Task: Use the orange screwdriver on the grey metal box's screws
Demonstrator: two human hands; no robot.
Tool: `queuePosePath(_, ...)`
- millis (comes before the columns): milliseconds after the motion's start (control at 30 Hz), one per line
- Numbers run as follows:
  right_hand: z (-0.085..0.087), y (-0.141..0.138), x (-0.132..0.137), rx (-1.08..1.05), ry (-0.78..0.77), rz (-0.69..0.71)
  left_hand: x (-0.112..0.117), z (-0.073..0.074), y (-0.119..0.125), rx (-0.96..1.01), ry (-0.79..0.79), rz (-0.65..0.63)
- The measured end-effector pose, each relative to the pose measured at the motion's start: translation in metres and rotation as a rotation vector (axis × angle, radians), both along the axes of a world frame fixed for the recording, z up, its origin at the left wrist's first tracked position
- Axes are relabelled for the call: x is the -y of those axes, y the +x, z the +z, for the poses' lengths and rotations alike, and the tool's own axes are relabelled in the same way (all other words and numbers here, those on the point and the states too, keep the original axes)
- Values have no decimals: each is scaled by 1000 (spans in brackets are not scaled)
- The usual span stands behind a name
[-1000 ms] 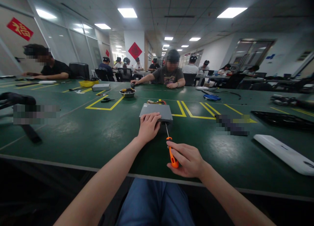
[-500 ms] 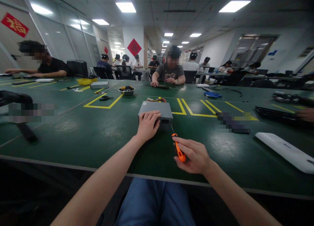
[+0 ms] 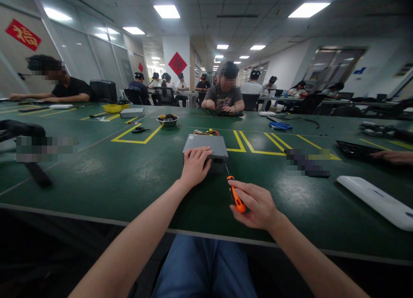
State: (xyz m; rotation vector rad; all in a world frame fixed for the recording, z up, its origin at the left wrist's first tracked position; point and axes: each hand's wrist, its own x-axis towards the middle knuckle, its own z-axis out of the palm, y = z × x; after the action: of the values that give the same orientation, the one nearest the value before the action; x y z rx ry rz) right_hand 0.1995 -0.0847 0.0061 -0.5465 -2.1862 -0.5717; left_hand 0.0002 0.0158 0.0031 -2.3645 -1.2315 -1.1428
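A grey metal computer power supply sits on the green table in front of me, its wires bunched at the far side and its socket facing me. My left hand grips its near left part, fingers over the top and thumb bent down by the front edge. In my right hand is a screwdriver with an orange and black handle, pinched between thumb and fingers. Its thin shaft points up at the right end of the front face. Whether the tip sits in a screw is too small to tell.
A metal bowl with tools stands beyond the power supply, and black pliers or cutters lie left of it. To the right are a white casing and blue gloves or cloth. A co-worker sits opposite.
My hands, the power supply and the screwdriver keep nearly the same places; the whole view has shifted slightly. The co-worker opposite has moved their hands over a dark object.
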Motion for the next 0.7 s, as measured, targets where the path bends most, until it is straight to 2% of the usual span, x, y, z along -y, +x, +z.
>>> queuePosePath(167,4,-1,3,45,-4,-68,0,0,0,3,-7,-8)
queuePosePath(400,1,0,5,109,-152,-15,-1,1,-1,6,-9,-26)
queuePosePath(600,-1,-2,6,111,-33,-21,-2,2,-3,-8,-12,-40)
queuePosePath(700,-5,-3,7,33,-59,-16,-2,2,-3,-8,-19,-39)
